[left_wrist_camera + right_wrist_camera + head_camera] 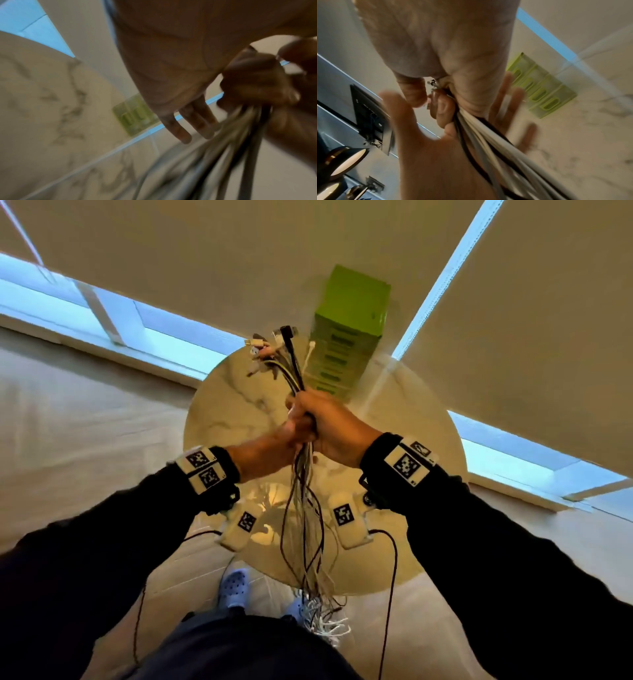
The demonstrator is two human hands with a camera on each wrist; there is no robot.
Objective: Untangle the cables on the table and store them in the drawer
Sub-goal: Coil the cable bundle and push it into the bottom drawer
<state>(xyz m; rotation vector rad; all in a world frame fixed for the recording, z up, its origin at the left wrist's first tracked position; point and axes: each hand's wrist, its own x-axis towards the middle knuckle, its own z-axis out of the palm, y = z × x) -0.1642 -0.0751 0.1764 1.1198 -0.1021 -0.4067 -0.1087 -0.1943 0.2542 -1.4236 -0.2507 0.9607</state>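
Right hand (337, 429) fists thin rubbery cables (305, 529) over round marble table (226, 412)

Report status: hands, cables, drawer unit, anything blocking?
Right hand grips the cable bundle upright above the table. Left hand open, fingers straight beside it. Green drawer unit shut. Cable ends dangle past the table edge.

Both forearms converge in front of the body. Right hand (337, 430) fisted, fingers curled tight. Left hand (294, 430) flat beside those fingers, its own fingers (180, 129) extended.
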